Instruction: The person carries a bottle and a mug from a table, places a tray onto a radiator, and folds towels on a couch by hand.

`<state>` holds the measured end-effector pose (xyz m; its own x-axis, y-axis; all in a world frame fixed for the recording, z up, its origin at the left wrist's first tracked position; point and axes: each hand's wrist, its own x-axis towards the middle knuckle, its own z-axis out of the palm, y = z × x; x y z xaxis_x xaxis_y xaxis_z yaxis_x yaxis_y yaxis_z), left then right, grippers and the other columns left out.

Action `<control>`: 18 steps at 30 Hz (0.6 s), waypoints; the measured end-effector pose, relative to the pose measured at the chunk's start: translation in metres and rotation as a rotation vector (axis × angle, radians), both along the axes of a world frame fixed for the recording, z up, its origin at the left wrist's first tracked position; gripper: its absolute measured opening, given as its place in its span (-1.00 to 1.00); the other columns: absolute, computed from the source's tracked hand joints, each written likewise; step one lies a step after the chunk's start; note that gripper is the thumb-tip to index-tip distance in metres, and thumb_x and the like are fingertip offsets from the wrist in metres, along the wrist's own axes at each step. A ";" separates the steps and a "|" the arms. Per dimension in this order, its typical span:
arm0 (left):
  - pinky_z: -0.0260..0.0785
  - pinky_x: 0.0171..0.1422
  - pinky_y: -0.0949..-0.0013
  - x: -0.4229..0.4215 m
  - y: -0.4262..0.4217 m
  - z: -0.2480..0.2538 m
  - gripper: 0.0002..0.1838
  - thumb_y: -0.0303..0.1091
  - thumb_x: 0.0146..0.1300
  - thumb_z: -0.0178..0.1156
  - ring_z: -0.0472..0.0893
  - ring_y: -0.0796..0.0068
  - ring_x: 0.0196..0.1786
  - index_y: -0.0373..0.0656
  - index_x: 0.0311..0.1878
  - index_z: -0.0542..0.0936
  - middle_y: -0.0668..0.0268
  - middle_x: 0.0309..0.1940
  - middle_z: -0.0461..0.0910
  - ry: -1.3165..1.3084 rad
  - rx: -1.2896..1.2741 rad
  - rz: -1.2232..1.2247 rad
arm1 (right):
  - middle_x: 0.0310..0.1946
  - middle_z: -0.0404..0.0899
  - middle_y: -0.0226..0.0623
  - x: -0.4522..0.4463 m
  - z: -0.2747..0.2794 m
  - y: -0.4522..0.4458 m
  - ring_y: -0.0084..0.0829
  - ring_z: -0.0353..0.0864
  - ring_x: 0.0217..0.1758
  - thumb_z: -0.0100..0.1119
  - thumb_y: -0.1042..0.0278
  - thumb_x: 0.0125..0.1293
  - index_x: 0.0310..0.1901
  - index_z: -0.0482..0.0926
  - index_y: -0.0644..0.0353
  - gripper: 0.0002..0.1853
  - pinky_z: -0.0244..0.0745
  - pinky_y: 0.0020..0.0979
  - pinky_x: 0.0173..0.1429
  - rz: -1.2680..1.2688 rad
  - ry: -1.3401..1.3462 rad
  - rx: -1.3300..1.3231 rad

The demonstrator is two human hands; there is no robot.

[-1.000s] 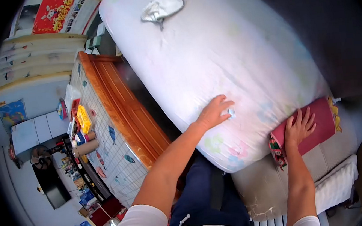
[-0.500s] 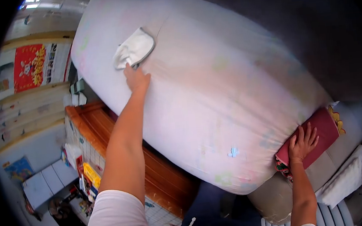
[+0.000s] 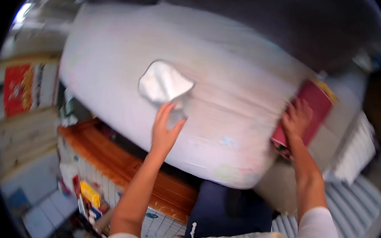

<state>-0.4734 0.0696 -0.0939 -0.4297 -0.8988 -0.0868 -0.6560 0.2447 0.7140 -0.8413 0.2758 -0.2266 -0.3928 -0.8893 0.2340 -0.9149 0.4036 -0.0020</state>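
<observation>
My left hand (image 3: 165,129) grips the lower edge of a white cloth item (image 3: 164,82) with a dark rim, which is spread out above a pale flower-patterned sheet (image 3: 117,57). Part of the item hangs below my fingers, blurred by motion. On the right, my right hand (image 3: 297,118) rests with fingers apart on a folded dark red cloth (image 3: 314,110) with a yellow trim. A small light blue thing (image 3: 227,140) lies on the sheet between my two hands.
An orange-brown wooden cabinet (image 3: 170,193) runs along the sheet's near left side. Yellow packaging (image 3: 89,194) and other items stand at the lower left. Folded white cloth (image 3: 354,150) lies at the right, and a dark surface (image 3: 276,16) borders the far side.
My left hand has taken hold of the white cloth item and drawn it nearer, and the item has opened out. My right hand stays on the red cloth. The camera view has shifted.
</observation>
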 end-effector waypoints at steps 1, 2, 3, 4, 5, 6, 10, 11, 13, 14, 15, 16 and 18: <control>0.17 0.20 0.33 0.000 0.022 0.005 -0.62 -0.46 0.00 0.22 0.36 0.18 0.11 -0.27 -0.06 0.45 0.09 0.01 0.38 0.055 0.032 0.021 | 0.16 0.28 -0.36 0.006 0.015 -0.003 -0.21 0.09 0.30 0.08 0.19 -0.14 -0.11 0.50 -0.02 -0.56 -0.13 0.02 0.28 -0.048 -0.048 0.031; 0.19 0.17 0.36 0.001 0.042 0.009 -0.69 -0.50 0.00 0.21 0.40 0.24 0.06 -0.28 -0.13 0.48 0.13 -0.03 0.41 0.112 0.088 0.085 | 0.18 0.24 -0.28 0.011 0.038 -0.010 -0.15 0.08 0.29 0.07 0.14 -0.10 0.03 0.41 0.01 -0.46 -0.11 -0.02 0.29 -0.138 -0.208 0.262; 0.25 0.11 0.41 -0.003 0.061 0.017 -0.76 -0.53 0.04 0.18 0.43 0.34 -0.01 -0.29 -0.18 0.48 0.19 -0.11 0.44 0.143 0.114 0.168 | 0.15 0.25 -0.18 0.018 0.034 -0.004 -0.11 0.11 0.26 0.08 0.14 -0.10 0.07 0.34 0.10 -0.40 -0.05 -0.06 0.28 -0.095 -0.259 0.093; 0.28 0.05 0.48 -0.009 0.080 0.026 -0.83 -0.57 0.07 0.14 0.43 0.47 -0.08 -0.29 -0.23 0.47 0.26 -0.18 0.44 0.271 0.239 0.256 | 0.13 0.25 -0.07 0.029 0.060 -0.001 -0.09 0.15 0.23 0.15 0.16 -0.13 0.10 0.29 0.18 -0.33 -0.04 -0.07 0.28 0.000 -0.516 0.035; 0.30 -0.06 0.55 -0.008 0.093 0.029 -0.88 -0.59 0.10 0.10 0.41 0.57 -0.17 -0.29 -0.26 0.45 0.32 -0.23 0.42 0.356 0.278 0.264 | 0.14 0.23 -0.04 0.051 0.080 0.005 -0.09 0.15 0.24 0.18 0.17 -0.14 0.12 0.27 0.16 -0.30 0.00 -0.09 0.28 0.120 -0.591 -0.113; 0.29 -0.13 0.59 -0.022 0.106 0.048 -0.90 -0.61 0.11 0.08 0.40 0.61 -0.23 -0.28 -0.28 0.44 0.36 -0.26 0.42 0.385 0.328 0.316 | 0.11 0.26 -0.06 0.074 0.114 0.006 -0.10 0.20 0.20 0.20 0.17 -0.16 0.10 0.29 0.19 -0.31 0.09 -0.13 0.22 0.215 -0.629 -0.151; 0.28 -0.19 0.59 -0.060 0.163 0.123 -0.88 -0.64 0.10 0.06 0.41 0.61 -0.27 -0.28 -0.28 0.43 0.32 -0.29 0.43 0.333 0.259 -0.006 | 0.10 0.27 -0.09 0.135 0.208 0.039 -0.14 0.24 0.18 0.25 0.25 -0.16 0.06 0.32 0.18 -0.35 0.13 -0.13 0.21 0.424 -0.891 -0.387; 0.28 -0.19 0.59 -0.067 0.180 0.140 -0.88 -0.64 0.09 0.06 0.41 0.60 -0.27 -0.28 -0.28 0.43 0.31 -0.28 0.44 0.295 0.223 -0.129 | 0.07 0.31 -0.11 0.141 0.219 0.053 -0.15 0.28 0.15 0.23 0.31 -0.15 0.02 0.35 0.18 -0.41 0.16 -0.15 0.19 0.411 -0.965 -0.403; 0.28 -0.20 0.58 -0.084 0.216 0.162 -0.83 -0.64 0.06 0.09 0.42 0.59 -0.27 -0.28 -0.24 0.44 0.27 -0.28 0.44 0.346 0.195 -0.233 | -0.01 0.39 -0.14 0.143 0.237 0.083 -0.17 0.35 0.09 0.19 0.42 -0.15 -0.06 0.40 0.19 -0.51 0.23 -0.20 0.14 0.379 -1.104 -0.434; 0.28 -0.19 0.58 -0.091 0.236 0.172 -0.82 -0.65 0.06 0.10 0.42 0.59 -0.27 -0.28 -0.23 0.44 0.28 -0.28 0.44 0.409 0.282 -0.203 | -0.06 0.42 -0.16 0.140 0.239 0.101 -0.17 0.39 0.04 0.16 0.47 -0.15 -0.11 0.42 0.20 -0.56 0.26 -0.22 0.11 0.332 -1.105 -0.404; 0.27 -0.19 0.62 -0.096 0.256 0.179 -0.79 -0.65 0.06 0.11 0.41 0.62 -0.26 -0.28 -0.19 0.44 0.30 -0.26 0.44 0.406 0.361 -0.108 | -0.12 0.46 -0.18 0.136 0.236 0.123 -0.18 0.42 -0.01 0.13 0.51 -0.15 -0.15 0.44 0.21 -0.60 0.30 -0.25 0.07 0.295 -1.107 -0.377; 0.25 -0.23 0.68 -0.096 0.268 0.185 -0.76 -0.64 0.06 0.12 0.40 0.69 -0.30 -0.27 -0.16 0.43 0.34 -0.28 0.42 0.338 0.488 -0.089 | -0.17 0.49 -0.20 0.128 0.242 0.140 -0.18 0.45 -0.06 0.09 0.56 -0.16 -0.20 0.46 0.21 -0.64 0.33 -0.27 0.03 0.264 -1.109 -0.346; 0.23 -0.29 0.71 -0.115 0.296 0.199 -0.74 -0.63 0.05 0.14 0.37 0.75 -0.38 -0.27 -0.14 0.43 0.39 -0.33 0.41 0.429 0.688 -0.039 | -0.27 0.52 -0.25 0.090 0.262 0.175 -0.20 0.49 -0.15 0.07 0.59 -0.17 -0.26 0.47 0.22 -0.69 0.37 -0.30 -0.05 0.240 -0.973 -0.328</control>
<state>-0.5883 0.3655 0.1051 -0.5808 -0.6881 -0.4349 -0.2907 -0.3237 0.9004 -0.7515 0.4512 0.0358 -0.3628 -0.9188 0.1556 -0.5160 0.0590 -0.8546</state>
